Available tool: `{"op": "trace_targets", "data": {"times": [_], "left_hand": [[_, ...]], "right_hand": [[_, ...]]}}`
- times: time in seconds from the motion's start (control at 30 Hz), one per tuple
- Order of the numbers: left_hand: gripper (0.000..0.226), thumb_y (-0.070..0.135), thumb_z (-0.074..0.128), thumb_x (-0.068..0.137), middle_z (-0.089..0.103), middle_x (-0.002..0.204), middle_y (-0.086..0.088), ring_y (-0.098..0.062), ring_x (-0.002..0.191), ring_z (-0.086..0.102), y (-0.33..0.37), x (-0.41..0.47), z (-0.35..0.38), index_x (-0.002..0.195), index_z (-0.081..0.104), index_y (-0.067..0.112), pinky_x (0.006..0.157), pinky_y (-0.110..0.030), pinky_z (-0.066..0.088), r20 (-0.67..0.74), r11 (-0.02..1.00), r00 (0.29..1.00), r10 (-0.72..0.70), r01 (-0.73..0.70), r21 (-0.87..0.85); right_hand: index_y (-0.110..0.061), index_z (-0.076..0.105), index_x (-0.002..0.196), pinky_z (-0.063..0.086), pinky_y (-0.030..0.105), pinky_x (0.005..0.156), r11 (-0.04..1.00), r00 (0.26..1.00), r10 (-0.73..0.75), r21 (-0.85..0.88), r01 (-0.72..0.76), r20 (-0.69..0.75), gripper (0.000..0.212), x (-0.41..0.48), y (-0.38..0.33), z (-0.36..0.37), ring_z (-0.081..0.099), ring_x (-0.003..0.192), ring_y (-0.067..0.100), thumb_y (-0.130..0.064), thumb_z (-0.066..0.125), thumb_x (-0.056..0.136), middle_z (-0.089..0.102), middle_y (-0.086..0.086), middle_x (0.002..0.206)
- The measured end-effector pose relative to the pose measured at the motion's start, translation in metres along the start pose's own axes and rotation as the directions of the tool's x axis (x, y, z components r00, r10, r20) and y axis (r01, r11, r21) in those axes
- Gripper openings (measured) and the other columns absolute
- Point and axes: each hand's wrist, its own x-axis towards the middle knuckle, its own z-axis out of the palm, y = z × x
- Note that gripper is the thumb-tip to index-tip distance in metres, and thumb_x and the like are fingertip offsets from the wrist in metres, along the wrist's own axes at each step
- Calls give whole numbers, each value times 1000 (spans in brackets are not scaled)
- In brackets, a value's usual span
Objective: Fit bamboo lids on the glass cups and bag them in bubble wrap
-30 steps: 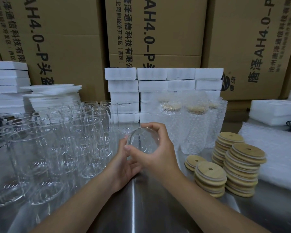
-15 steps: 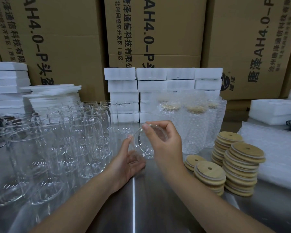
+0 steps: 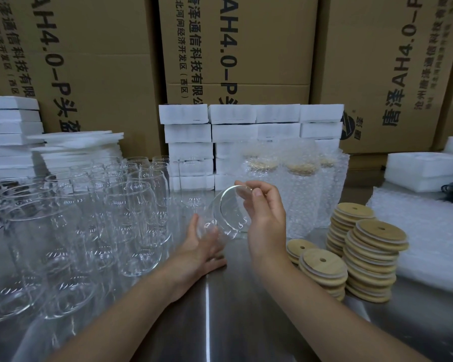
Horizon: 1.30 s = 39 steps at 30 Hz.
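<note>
A clear glass cup (image 3: pixel 226 214) lies tilted between my hands, its mouth turned toward me and to the right. My right hand (image 3: pixel 266 218) pinches the rim with thumb and fingers. My left hand (image 3: pixel 203 246) cups the cup's base from below, fingers loosely around it. Stacks of round bamboo lids (image 3: pixel 374 259) with a small hole stand to the right of my right hand. Several empty glass cups (image 3: pixel 89 218) crowd the left of the steel table. Behind my right hand stand lidded cups wrapped in bubble wrap (image 3: pixel 301 189).
Bubble wrap sheets (image 3: pixel 429 236) lie at the right. White foam blocks (image 3: pixel 251 142) are stacked behind the cups, more foam (image 3: pixel 11 137) at the far left and right. Cardboard boxes (image 3: pixel 236 48) wall off the back. Bare steel table (image 3: pixel 207 322) shows between my arms.
The cup has tipped further over and shifted slightly right, its mouth now facing more to the right. My right hand slid from over the cup to the rim's right side.
</note>
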Motion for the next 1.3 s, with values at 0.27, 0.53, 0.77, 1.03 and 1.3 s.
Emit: {"op": "trace_targets", "data": {"times": [0.27, 0.53, 0.77, 1.03, 1.3], "left_hand": [[130, 55, 88, 35, 63, 122, -11, -19, 112, 65, -5, 1, 5, 143, 16, 48, 101, -40, 49, -124, 995, 990, 67, -58, 77], [129, 56, 89, 41, 66, 104, -1, -14, 92, 72, -4, 1, 7, 148, 22, 31, 77, -23, 56, -155, 998, 986, 65, -60, 36], [123, 60, 87, 48, 69, 101, -5, -19, 79, 70, 0, -2, 7, 148, 22, 28, 72, -27, 59, -141, 995, 989, 49, -37, 90], [86, 53, 80, 47, 65, 102, -2, -3, 62, 67, 6, -13, 13, 122, 41, 41, 48, -13, 45, -25, 967, 997, 67, -59, 249], [88, 69, 56, 53, 70, 95, -9, -19, 66, 68, 16, -15, 17, 119, 57, 11, 51, -25, 47, -36, 993, 996, -76, 79, 87]], "right_hand": [[-20, 56, 101, 46, 19, 92, 993, 1000, 19, 120, -18, -9, 28, -2, 0, 0, 62, 109, 12, -1, 35, 99, 68, 4, 111], [-28, 52, 120, 39, 15, 101, 998, 972, -26, -45, 38, 232, 42, -5, 1, -4, 48, 125, 0, -18, 47, 79, 56, -9, 131], [-42, 44, 121, 36, 23, 108, 973, 966, -30, -213, 87, 257, 47, -7, -1, -2, 44, 125, -7, -37, 61, 77, 50, -21, 131], [-51, 31, 131, 38, 22, 104, 950, 975, -14, -301, 83, 222, 56, -10, 1, 0, 42, 122, -10, -60, 50, 79, 41, -32, 130], [-38, 45, 115, 29, -8, 76, 934, 989, 42, -358, 13, 145, 18, -3, 11, -4, 35, 102, -30, -28, 42, 100, 41, -15, 129]]}}
